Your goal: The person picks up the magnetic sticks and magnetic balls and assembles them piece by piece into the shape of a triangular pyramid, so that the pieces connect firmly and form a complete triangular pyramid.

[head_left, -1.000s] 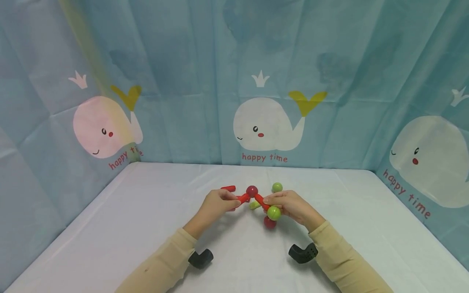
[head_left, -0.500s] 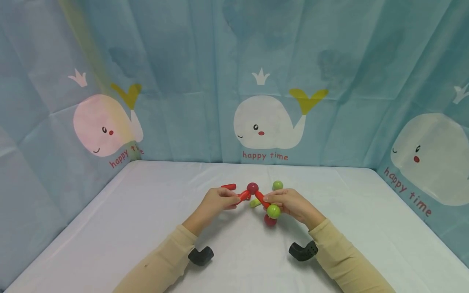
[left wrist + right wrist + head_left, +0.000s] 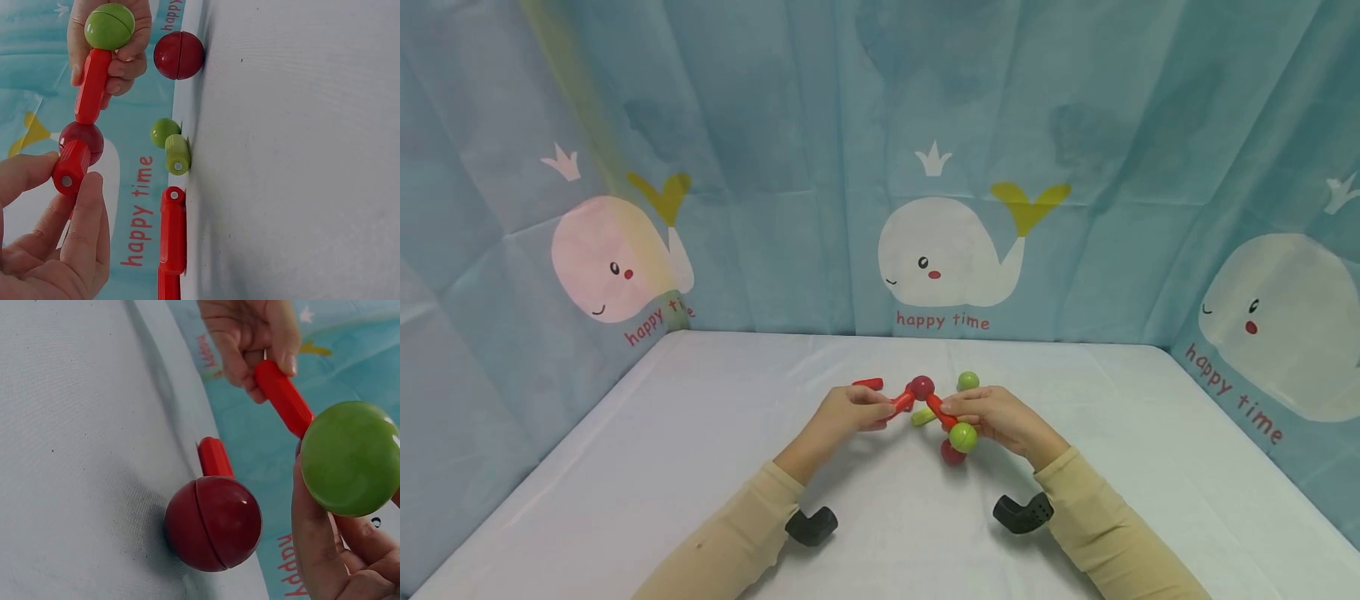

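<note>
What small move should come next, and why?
Probably a gentle push by the left hand, seating its red rod against the upper red ball: they appear to meet, but firm joining isn't evident, and the right hand holds the ball's other rod.

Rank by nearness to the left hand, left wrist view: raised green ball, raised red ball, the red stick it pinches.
1. Red stick: in the left hand.
2. Raised red ball: beyond that stick.
3. Raised green ball: at the right hand.

You are in a curtained-off booth, room type unclear: blue whale-print curtains (image 3: 775, 108) surround your white-covered table (image 3: 677, 433) on three sides.
</note>
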The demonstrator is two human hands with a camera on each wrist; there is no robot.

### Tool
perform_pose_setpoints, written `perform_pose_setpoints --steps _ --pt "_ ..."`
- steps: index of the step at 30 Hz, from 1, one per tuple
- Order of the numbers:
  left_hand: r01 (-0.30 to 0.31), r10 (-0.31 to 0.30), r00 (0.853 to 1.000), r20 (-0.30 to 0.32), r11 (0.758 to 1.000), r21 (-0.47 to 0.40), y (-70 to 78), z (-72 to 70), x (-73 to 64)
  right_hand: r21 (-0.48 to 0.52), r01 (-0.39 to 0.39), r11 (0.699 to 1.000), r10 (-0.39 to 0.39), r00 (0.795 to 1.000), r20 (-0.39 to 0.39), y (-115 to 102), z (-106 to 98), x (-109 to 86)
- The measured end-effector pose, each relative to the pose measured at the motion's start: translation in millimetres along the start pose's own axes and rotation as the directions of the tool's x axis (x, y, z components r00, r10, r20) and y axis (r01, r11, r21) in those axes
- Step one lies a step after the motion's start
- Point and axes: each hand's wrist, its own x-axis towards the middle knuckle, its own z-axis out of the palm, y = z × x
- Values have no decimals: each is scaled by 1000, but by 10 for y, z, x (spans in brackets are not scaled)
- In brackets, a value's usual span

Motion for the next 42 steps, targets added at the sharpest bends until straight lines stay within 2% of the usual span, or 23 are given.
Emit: perform_pose_setpoints --steps 6,16,19,26,32,38,42 --pt "-2 2 1000 -5 1000 -11 -5 20 34 2 -9 1000 9 999 -31 -6 -10 6" --pt "-18 19 999 35 999 -40 20 82 51 -13 -34 999 33 997 -64 2 -90 12" --pt "-1 1 999 47 1000 -7 10 109 56 -20 -41 999 39 996 -75 11 -124 10" --pt "44 -51 998 44 988 145 -46 203 78 -30 -34 999 31 997 -76 -25 -177 -25" --pt "81 -96 993 74 980 183 -26 364 64 -43 -37 998 33 996 -82 -29 -241 -70" --pt "76 -101 988 121 977 200 15 555 61 -67 -70 995 63 992 -110 23 -328 -120" --pt "63 -100 982 158 974 219 31 635 60 -75 -73 995 64 992 -110 47 -386 -169"
